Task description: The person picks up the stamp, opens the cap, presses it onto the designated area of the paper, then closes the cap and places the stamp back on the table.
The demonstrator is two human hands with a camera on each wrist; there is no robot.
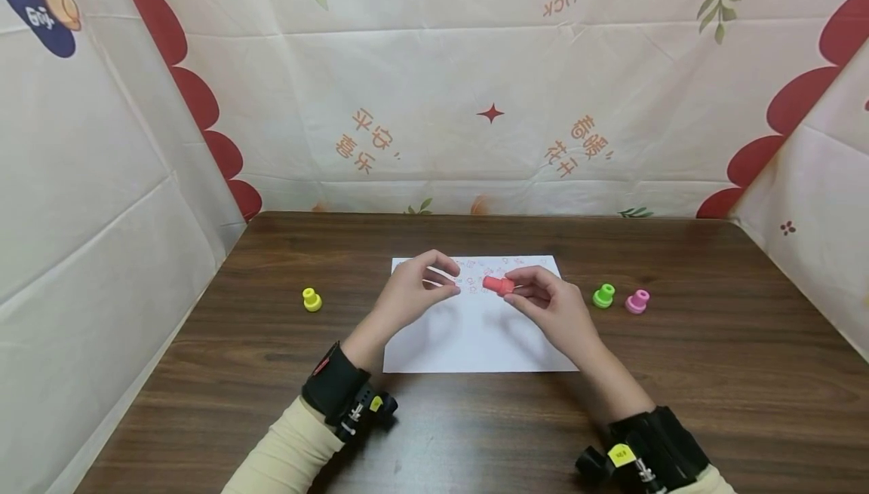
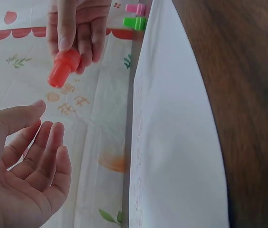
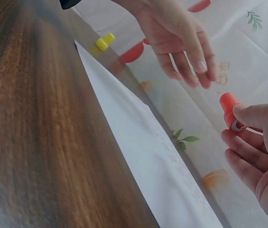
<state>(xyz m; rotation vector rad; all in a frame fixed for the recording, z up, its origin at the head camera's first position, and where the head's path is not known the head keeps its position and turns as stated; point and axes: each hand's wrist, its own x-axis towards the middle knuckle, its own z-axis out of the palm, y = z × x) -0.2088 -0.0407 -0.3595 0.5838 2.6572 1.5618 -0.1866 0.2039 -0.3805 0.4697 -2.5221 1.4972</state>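
At the centre of the head view, the right hand (image 1: 551, 305) pinches a red stamp (image 1: 498, 285), tilted sideways with its slim end pointing left; it looks like smooth coral plastic, stepping out to a wider part where a pale disc (image 3: 238, 126) shows at the right of the right wrist view. Just left, the left hand (image 1: 412, 290) holds nothing, fingers loosely bent, above white paper (image 1: 468, 343)

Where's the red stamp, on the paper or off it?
Off: the right hand holds the red stamp in the air, above the paper.
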